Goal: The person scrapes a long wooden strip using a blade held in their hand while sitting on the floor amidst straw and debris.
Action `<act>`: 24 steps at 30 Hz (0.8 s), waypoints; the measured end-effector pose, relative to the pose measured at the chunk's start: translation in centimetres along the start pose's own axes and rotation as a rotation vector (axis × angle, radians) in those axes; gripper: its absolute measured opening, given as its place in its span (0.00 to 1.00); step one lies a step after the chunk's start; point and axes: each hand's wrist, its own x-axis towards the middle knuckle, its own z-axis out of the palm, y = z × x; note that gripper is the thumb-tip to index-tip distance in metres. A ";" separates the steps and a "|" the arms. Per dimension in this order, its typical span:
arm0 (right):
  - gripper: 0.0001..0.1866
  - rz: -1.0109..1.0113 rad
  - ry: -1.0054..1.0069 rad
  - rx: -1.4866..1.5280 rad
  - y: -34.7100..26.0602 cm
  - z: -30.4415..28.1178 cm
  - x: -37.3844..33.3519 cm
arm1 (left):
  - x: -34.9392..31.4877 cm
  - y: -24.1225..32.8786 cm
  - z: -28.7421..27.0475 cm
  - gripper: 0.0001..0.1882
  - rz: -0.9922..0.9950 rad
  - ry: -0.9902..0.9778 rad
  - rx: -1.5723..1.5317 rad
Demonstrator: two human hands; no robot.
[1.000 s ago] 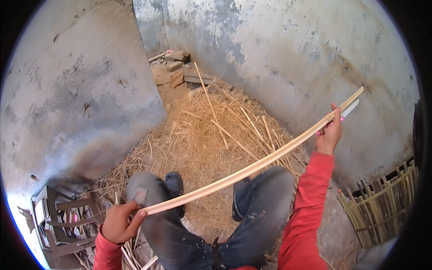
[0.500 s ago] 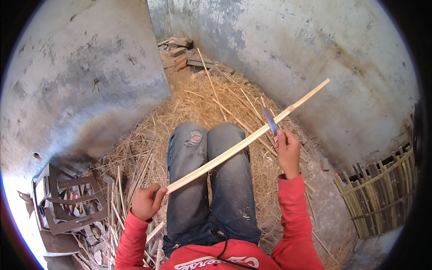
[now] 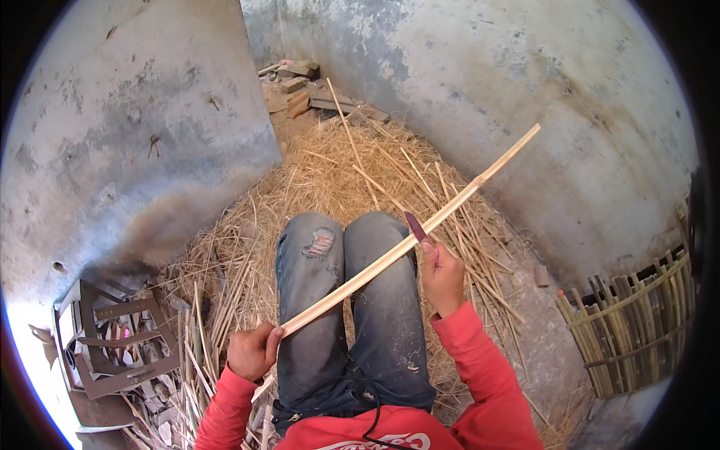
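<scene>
A long pale bamboo strip (image 3: 375, 268) slants across my thighs, rising from near left to far right, with a node ridge toward its far end. My left hand (image 3: 253, 351) is closed round its near end, thumb on top. In my right hand (image 3: 443, 276) is a knife (image 3: 415, 226), its short dark blade lying across the strip past my right knee. My fingers hide the knife's handle.
Pale shavings (image 3: 322, 180) and loose strips cover the floor around my legs. To the left lies a broken brown frame (image 3: 124, 337). A slatted bamboo panel (image 3: 637, 330) leans at the right. Bricks (image 3: 296, 86) lie by the far wall corner.
My right hand and the knife have slid along the strip toward me, down and left. My left hand has shifted slightly right, and the strip's far end sits a little further left.
</scene>
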 end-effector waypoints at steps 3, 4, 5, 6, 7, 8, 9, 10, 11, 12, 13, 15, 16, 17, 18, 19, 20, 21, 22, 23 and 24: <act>0.24 -0.076 0.086 -0.088 1.7 -0.9 2.4 | -0.2 -0.2 0.9 0.18 -0.026 0.004 -0.033; 0.24 -0.067 0.183 -0.097 2.7 -1.6 4.6 | -0.4 -0.2 1.3 0.18 -0.038 0.005 -0.035; 0.23 -0.062 0.284 -0.112 3.3 -2.1 5.8 | -0.4 -0.1 1.7 0.19 -0.044 0.008 -0.041; 0.23 -0.055 0.285 -0.118 3.5 -2.0 5.6 | -0.3 0.4 2.0 0.19 -0.041 -0.001 -0.044; 0.23 -0.046 0.259 -0.102 3.6 -1.4 5.6 | 0.0 1.1 2.4 0.19 -0.023 0.015 -0.058; 0.23 -0.040 0.233 -0.084 3.0 -0.9 5.8 | 0.4 1.7 2.7 0.19 -0.004 0.034 -0.073; 0.23 -0.061 0.119 -0.069 2.0 -0.2 4.4 | 0.6 2.2 2.8 0.19 -0.001 0.034 -0.072; 0.23 -0.084 0.003 -0.052 0.4 0.5 2.5 | 0.8 2.6 2.8 0.19 -0.012 0.044 -0.034; 0.23 -0.149 -0.017 -0.050 -0.6 1.0 0.9 | 1.0 3.1 2.6 0.19 -0.023 0.053 0.004; 0.23 -0.216 -0.036 -0.046 -1.2 1.4 0.1 | 1.0 3.5 2.1 0.18 -0.030 0.055 -0.016; 0.23 -0.220 -0.030 -0.044 -1.2 1.3 0.3 | 1.0 3.6 2.2 0.18 -0.025 0.060 -0.014; 0.23 -0.215 -0.056 -0.036 -0.8 0.9 0.8 | 0.5 3.6 2.5 0.18 -0.060 0.078 -0.016; 0.24 -0.103 -0.051 -0.025 0.0 0.4 2.2 | 0.5 3.8 2.7 0.18 -0.060 0.086 -0.011; 0.25 -0.092 0.068 -0.038 1.2 -0.3 4.5 | 0.7 4.1 2.8 0.18 -0.058 0.083 -0.011; 0.25 -0.075 0.181 -0.051 2.1 -0.6 5.8 | 0.9 4.4 2.7 0.18 -0.062 0.089 -0.014; 0.25 -0.073 0.181 -0.055 2.4 -0.5 6.0 | 1.2 4.7 2.7 0.17 -0.062 0.102 -0.020; 0.25 -0.047 0.175 -0.071 2.5 -0.4 6.2 | 1.4 5.2 2.8 0.17 -0.061 0.100 -0.024; 0.25 -0.021 0.170 -0.088 2.6 -0.4 6.2 | 1.6 5.7 2.8 0.17 -0.059 0.086 -0.013; 0.24 -0.094 0.085 -0.081 1.8 0.3 4.7 | 1.7 6.1 2.8 0.17 -0.060 0.076 0.000; 0.23 -0.171 0.043 -0.066 1.1 1.5 2.7 | 1.8 6.4 2.8 0.17 -0.063 0.077 0.001; 0.22 -0.247 -0.001 -0.054 0.8 2.3 0.9 | 1.7 6.7 2.9 0.17 -0.089 0.064 0.001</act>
